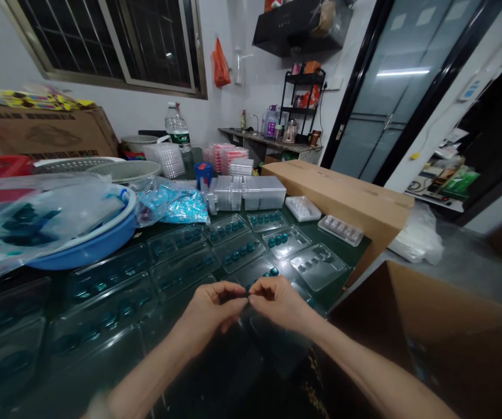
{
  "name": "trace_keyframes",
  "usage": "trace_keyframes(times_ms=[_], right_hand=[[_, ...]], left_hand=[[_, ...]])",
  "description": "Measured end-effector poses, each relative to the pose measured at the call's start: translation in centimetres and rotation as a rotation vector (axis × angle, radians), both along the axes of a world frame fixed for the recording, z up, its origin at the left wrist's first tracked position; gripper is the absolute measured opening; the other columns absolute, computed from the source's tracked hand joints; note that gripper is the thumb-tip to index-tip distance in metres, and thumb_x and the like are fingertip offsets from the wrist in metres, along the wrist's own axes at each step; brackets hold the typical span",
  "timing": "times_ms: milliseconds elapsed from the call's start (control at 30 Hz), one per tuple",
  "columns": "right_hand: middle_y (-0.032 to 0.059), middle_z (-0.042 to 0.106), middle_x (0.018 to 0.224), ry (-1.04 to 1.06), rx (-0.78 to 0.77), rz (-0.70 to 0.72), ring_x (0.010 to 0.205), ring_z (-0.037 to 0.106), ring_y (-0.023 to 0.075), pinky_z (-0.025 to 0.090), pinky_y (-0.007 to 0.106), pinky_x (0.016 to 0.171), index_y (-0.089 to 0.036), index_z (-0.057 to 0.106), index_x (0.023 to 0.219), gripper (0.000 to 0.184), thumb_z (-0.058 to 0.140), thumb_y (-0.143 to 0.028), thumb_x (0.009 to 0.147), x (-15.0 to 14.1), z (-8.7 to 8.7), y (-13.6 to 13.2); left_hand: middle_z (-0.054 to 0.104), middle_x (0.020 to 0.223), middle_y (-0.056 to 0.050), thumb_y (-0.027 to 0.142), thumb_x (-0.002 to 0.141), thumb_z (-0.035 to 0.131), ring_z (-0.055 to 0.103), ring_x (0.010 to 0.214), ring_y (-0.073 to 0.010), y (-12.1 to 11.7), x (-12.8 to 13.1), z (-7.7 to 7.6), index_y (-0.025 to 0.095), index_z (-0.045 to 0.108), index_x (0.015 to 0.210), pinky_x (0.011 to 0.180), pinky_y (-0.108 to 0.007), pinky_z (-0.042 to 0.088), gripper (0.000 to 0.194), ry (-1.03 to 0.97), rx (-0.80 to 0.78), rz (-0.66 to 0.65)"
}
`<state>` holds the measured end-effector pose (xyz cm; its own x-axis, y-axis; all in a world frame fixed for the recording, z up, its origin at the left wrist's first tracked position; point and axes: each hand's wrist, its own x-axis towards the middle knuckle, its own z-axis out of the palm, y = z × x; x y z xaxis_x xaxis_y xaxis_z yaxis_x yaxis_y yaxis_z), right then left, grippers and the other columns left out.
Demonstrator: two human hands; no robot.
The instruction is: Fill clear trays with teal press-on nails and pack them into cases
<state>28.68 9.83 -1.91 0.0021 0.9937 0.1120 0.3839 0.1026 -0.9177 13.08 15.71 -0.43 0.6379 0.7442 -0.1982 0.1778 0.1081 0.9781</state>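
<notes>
Grip on both sides is narrow: left hand [213, 309] and right hand [279, 302] pinch a tiny teal piece [247, 295] between them — just above clear plastic blister trays [239, 251] spread across the dark tabletop [335, 289].

Your left arm [146, 387] and right arm [377, 372] reach out in front of you. Your left hand [214, 311] and right hand [279, 302] meet in the middle, with fingertips [243, 294] pinched close together.
</notes>
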Motion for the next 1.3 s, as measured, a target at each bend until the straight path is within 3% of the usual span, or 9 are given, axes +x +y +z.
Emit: trace_keyframes(times_ms=[233, 300, 433, 567, 767, 900, 1067, 1167, 1300], right_hand=[[-0.0019, 0.052, 0.058, -0.478, 0.222, -0.175, 0.056, 0.046, 0.0102, 0.030, 0.022, 0.053, -0.017, 0.051, 0.063, 0.007, 0.048, -0.011, 0.065, -1.7, -0.3, 0.3], [-0.0019, 0.052, 0.060, -0.441, 0.250, -0.150, 0.057, 0.046, 0.0100, 0.032, 0.022, 0.054, -0.017, 0.052, 0.066, 0.008, 0.047, -0.011, 0.068, -1.5, 0.3, 0.1], [-0.0011, 0.052, 0.072, -0.173, 0.267, -0.091, 0.059, 0.047, 0.0085, 0.036, 0.019, 0.053, -0.019, 0.055, 0.088, 0.013, 0.049, -0.017, 0.076, -0.1, 1.4, -0.5], [-0.0003, 0.053, 0.079, -0.068, 0.271, -0.011, 0.066, 0.050, 0.0095, 0.040, 0.020, 0.058, -0.022, 0.057, 0.099, 0.026, 0.055, -0.016, 0.074, 1.0, 1.3, -1.0], [0.0002, 0.055, 0.078, 0.020, 0.215, -0.054, 0.065, 0.053, 0.0099, 0.042, 0.021, 0.056, -0.020, 0.061, 0.091, 0.017, 0.058, -0.019, 0.074, 1.8, 0.3, -1.7], [-0.0008, 0.057, 0.072, -0.019, 0.172, -0.217, 0.052, 0.052, 0.0084, 0.042, 0.019, 0.046, -0.020, 0.060, 0.094, 0.020, 0.055, -0.028, 0.076, 5.8, -0.8, -0.8], [0.0036, 0.061, 0.069, -0.308, 0.187, -0.521, 0.055, 0.055, 0.0125, 0.043, 0.023, 0.050, -0.013, 0.061, 0.090, 0.021, 0.052, -0.026, 0.077, 15.6, -3.1, 4.4], [0.0044, 0.061, 0.081, -0.415, 0.154, -0.537, 0.067, 0.057, 0.0131, 0.046, 0.026, 0.060, -0.012, 0.059, 0.089, 0.019, 0.052, -0.027, 0.079, 19.7, -4.4, 8.1], [0.0044, 0.056, 0.095, -0.549, 0.078, -0.464, 0.080, 0.056, 0.0140, 0.047, 0.032, 0.069, -0.013, 0.053, 0.097, 0.022, 0.048, -0.029, 0.083, 21.3, -5.5, 11.8]], left_hand=[[0.059, 0.071, -0.003, 0.007, 0.065, 0.046, 0.053, 0.069, -0.0146, -0.3, 1.0, 0.0, 0.016, 0.063, 0.069, 0.063, -0.025, 0.039, 0.019, 0.097, 0.654, 0.005], [0.057, 0.062, -0.001, 0.006, 0.064, 0.046, 0.051, 0.058, -0.0121, 0.1, 1.2, 0.1, 0.015, 0.063, 0.067, 0.054, -0.023, 0.037, 0.020, 0.069, 0.528, -0.022], [0.049, 0.050, 0.005, 0.012, 0.065, 0.053, 0.036, 0.036, -0.0052, 1.0, 1.0, 0.1, 0.016, 0.061, 0.083, 0.035, -0.018, 0.022, 0.020, -0.059, -0.017, -0.005], [0.050, 0.056, 0.004, 0.019, 0.065, 0.063, 0.040, 0.038, -0.0040, 1.0, 1.4, -0.4, 0.016, 0.056, 0.076, 0.034, -0.015, 0.019, 0.013, -0.236, -0.256, -0.059], [0.046, 0.049, 0.004, 0.014, 0.065, 0.062, 0.039, 0.037, -0.0032, 0.9, 3.5, -1.1, 0.013, 0.056, 0.069, 0.032, -0.014, 0.014, 0.007, -0.292, -0.458, -0.155], [0.054, 0.065, -0.002, 0.012, 0.067, 0.059, 0.050, 0.049, -0.0078, 1.3, 4.8, -1.5, 0.012, 0.059, 0.076, 0.035, -0.015, 0.028, 0.009, -0.336, -0.552, -0.151], [0.058, 0.082, -0.006, 0.001, 0.061, 0.058, 0.058, 0.070, -0.0145, 2.3, 5.0, -2.0, 0.012, 0.060, 0.081, 0.055, -0.021, 0.044, 0.023, -0.325, -0.538, -0.077], [0.059, 0.079, -0.006, 0.006, 0.064, 0.061, 0.057, 0.064, -0.0129, 2.8, 4.7, -2.0, 0.012, 0.059, 0.082, 0.049, -0.020, 0.043, 0.019, -0.266, -0.507, -0.015], [0.060, 0.077, -0.008, 0.014, 0.065, 0.065, 0.056, 0.057, -0.0125, 3.4, 4.4, -1.9, 0.011, 0.060, 0.083, 0.041, -0.019, 0.039, 0.019, -0.221, -0.499, 0.059]])
